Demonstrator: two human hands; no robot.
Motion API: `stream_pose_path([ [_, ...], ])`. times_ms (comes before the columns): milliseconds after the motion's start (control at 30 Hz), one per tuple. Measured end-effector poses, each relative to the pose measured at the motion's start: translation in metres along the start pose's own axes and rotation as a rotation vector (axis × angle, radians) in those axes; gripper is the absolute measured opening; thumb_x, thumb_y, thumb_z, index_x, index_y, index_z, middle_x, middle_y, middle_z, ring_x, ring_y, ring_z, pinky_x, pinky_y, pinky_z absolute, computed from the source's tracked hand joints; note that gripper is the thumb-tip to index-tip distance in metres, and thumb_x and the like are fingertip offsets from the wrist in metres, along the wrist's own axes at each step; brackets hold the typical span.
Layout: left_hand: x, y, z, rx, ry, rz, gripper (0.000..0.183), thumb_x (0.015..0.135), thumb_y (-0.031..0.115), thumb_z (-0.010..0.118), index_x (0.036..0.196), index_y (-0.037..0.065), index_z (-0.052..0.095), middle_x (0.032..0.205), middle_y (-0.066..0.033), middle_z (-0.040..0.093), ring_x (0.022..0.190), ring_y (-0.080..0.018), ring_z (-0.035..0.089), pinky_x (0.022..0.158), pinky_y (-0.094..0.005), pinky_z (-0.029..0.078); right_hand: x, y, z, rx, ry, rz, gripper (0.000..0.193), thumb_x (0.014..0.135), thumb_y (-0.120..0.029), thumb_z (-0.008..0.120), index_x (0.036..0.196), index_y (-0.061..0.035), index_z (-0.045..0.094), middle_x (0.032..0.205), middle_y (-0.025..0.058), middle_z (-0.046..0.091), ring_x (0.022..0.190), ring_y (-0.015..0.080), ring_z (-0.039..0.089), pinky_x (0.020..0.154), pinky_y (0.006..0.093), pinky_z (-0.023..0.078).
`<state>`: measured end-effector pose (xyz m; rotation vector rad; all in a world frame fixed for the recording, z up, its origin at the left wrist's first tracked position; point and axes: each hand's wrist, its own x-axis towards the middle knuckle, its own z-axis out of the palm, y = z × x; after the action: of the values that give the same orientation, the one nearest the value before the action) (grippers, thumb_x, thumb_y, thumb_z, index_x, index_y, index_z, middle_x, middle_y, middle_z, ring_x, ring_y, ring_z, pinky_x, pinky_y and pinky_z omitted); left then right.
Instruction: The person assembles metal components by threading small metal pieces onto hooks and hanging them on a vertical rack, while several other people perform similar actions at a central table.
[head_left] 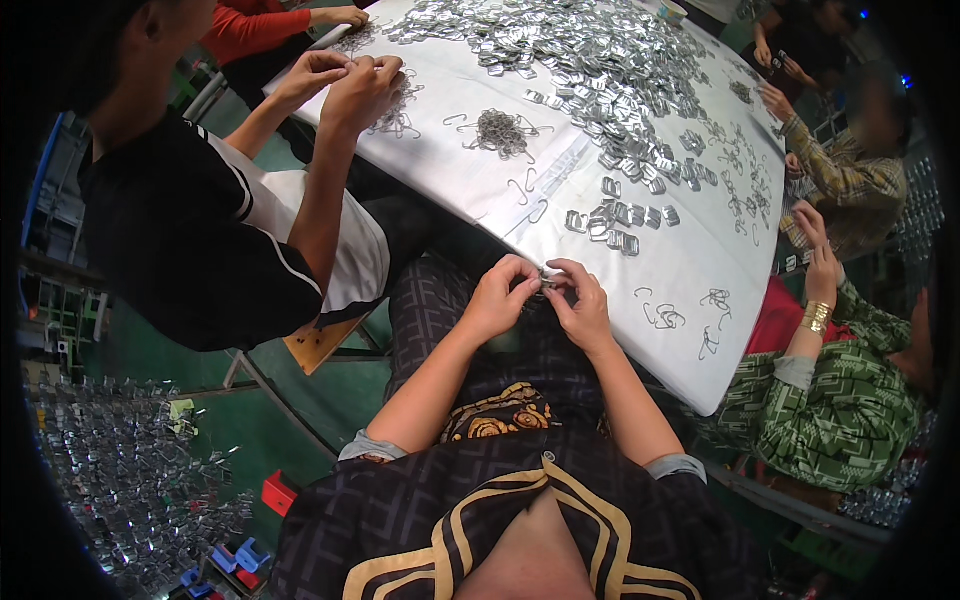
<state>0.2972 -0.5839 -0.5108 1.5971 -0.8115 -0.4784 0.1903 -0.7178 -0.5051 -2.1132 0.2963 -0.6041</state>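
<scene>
My left hand (502,297) and my right hand (582,308) meet at the near edge of the table, fingertips pinched together. Between them is a small shiny metal piece (546,281), mostly covered by the fingers; its exact shape cannot be made out. Just beyond my hands lies a loose group of flat silver metal buckles (622,214). Bent wire hooks (662,316) are scattered to the right of my right hand.
A large heap of silver buckles (610,75) spreads over the white table (590,275). A tangled pile of wire hooks (503,133) sits at left. Close on my left a person in a black and white shirt (215,220) works; another in green sleeves (835,410) sits at right.
</scene>
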Motion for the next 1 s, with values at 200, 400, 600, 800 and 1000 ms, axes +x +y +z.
stream_pose_path([
  [200,0.002,-0.009,0.007,-0.100,0.049,-0.042,0.011,0.087,0.010,0.058,0.089,-0.001,0.057,0.080,-0.0095,0.060,0.074,-0.0177,0.058,0.069,-0.0296,0.046,-0.002,-0.003,-0.001,-0.049,-0.049,-0.004,0.038,0.075,-0.004,0.070,0.111,-0.0095,0.059,0.084,0.0061,0.067,0.075,0.0182,0.061,0.074,0.0315,0.044],
  [400,-0.004,0.001,0.006,-0.104,0.118,-0.007,0.011,0.089,0.010,0.057,0.091,-0.001,0.055,0.073,-0.0088,0.059,0.069,-0.0139,0.056,0.066,-0.0280,0.045,0.001,-0.002,-0.011,-0.076,0.084,-0.007,0.032,0.076,-0.015,0.072,0.105,-0.0079,0.062,0.085,0.0066,0.065,0.078,0.0234,0.060,0.079,0.0368,0.041],
  [600,-0.009,0.014,0.003,-0.053,0.082,-0.030,0.009,0.090,0.008,0.055,0.092,-0.001,0.054,0.078,-0.0083,0.060,0.074,-0.0140,0.057,0.070,-0.0276,0.045,0.030,0.045,-0.063,-0.670,0.357,0.091,0.031,0.078,-0.026,0.071,0.098,-0.0023,0.067,0.084,0.0099,0.060,0.082,0.0281,0.056,0.080,0.0411,0.043],
  [800,-0.013,0.013,0.007,-0.052,0.108,0.009,0.009,0.088,0.007,0.056,0.092,-0.001,0.054,0.074,-0.0101,0.059,0.068,-0.0165,0.056,0.066,-0.0287,0.045,0.044,0.060,-0.079,-0.684,0.259,0.237,0.020,0.080,-0.019,0.069,0.088,-0.0006,0.069,0.082,0.0108,0.060,0.078,0.0277,0.060,0.073,0.0394,0.046],
  [1000,-0.014,0.016,0.005,-0.026,0.095,0.010,0.009,0.088,0.007,0.057,0.091,-0.001,0.055,0.075,-0.0115,0.060,0.068,-0.0206,0.059,0.066,-0.0298,0.046,0.034,0.017,-0.058,0.292,0.248,0.468,0.017,0.083,-0.003,0.064,0.098,0.0022,0.058,0.086,0.0112,0.061,0.068,0.0198,0.064,0.060,0.0279,0.050],
])
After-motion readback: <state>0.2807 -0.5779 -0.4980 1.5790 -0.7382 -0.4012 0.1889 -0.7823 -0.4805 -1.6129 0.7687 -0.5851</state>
